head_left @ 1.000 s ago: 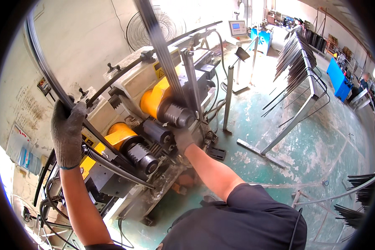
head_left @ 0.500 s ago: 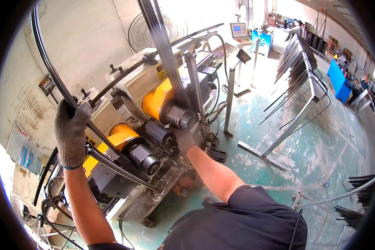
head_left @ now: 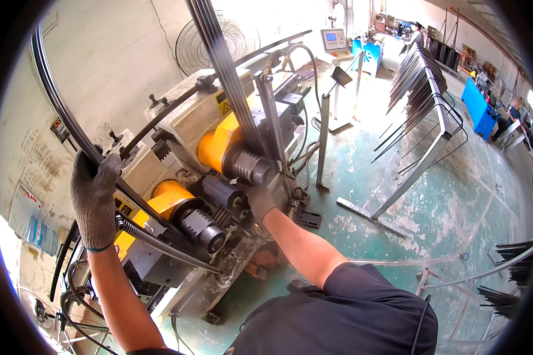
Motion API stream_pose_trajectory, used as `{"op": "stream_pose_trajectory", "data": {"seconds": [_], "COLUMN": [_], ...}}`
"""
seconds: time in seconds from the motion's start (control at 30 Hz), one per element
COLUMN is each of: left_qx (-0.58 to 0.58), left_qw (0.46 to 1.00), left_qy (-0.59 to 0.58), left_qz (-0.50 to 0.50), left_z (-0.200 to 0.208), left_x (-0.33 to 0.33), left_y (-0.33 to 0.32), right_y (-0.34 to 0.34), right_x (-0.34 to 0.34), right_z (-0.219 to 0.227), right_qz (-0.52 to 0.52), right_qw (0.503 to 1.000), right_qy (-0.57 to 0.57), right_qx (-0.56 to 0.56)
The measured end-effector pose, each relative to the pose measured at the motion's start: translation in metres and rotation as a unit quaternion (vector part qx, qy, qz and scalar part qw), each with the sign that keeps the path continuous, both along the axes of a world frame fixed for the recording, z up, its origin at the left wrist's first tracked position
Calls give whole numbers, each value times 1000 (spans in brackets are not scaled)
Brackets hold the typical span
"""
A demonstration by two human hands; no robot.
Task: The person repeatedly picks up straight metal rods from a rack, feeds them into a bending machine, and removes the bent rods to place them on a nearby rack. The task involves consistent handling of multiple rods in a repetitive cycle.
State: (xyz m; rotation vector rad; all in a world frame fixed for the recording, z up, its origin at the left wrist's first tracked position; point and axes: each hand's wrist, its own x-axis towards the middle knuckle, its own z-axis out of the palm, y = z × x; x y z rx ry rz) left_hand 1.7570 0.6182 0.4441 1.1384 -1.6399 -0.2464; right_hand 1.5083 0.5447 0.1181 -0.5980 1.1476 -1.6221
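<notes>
My left hand (head_left: 93, 204), in a grey knit glove, is closed around a bundle of long dark metal bars (head_left: 59, 97) at the left of the machine. The bars slant down from the upper left to the lower roller (head_left: 202, 231), which has a ridged black end. My gloved right hand (head_left: 259, 202) is at the machine's middle, close to the black end of the upper roller (head_left: 254, 167); its fingers are blurred and partly hidden. Another bundle of upright bars (head_left: 222, 59) stands behind that roller. Yellow collars (head_left: 213, 151) surround both roller shafts.
A spring-wrapped rod (head_left: 166, 245) juts out near my left forearm. Beyond the machine stand a metal post (head_left: 324, 142) and a control panel (head_left: 333, 40). To the right, a rack (head_left: 411, 177) carries many bent dark rods. Two people are farther back.
The view has shifted slightly, so the machine sits a little farther left. My left hand keeps its hold on the bars, and my right hand stays by the rollers.
</notes>
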Motion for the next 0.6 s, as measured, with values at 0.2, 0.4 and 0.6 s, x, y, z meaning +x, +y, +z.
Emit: {"op": "stream_pose_trajectory", "data": {"seconds": [0.2,0.4,0.6], "left_qx": [13,24,71], "left_qw": [1000,999,989], "left_qy": [-13,33,128], "left_qz": [7,-1,-25], "left_z": [1,3,15], "left_x": [4,-4,8], "left_y": [2,6,4], "right_y": [4,14,4], "right_x": [1,-1,0], "right_z": [6,23,12], "right_qz": [10,37,36], "right_qw": [1000,998,997], "right_qy": [-4,-56,-45], "right_qx": [4,17,49]}}
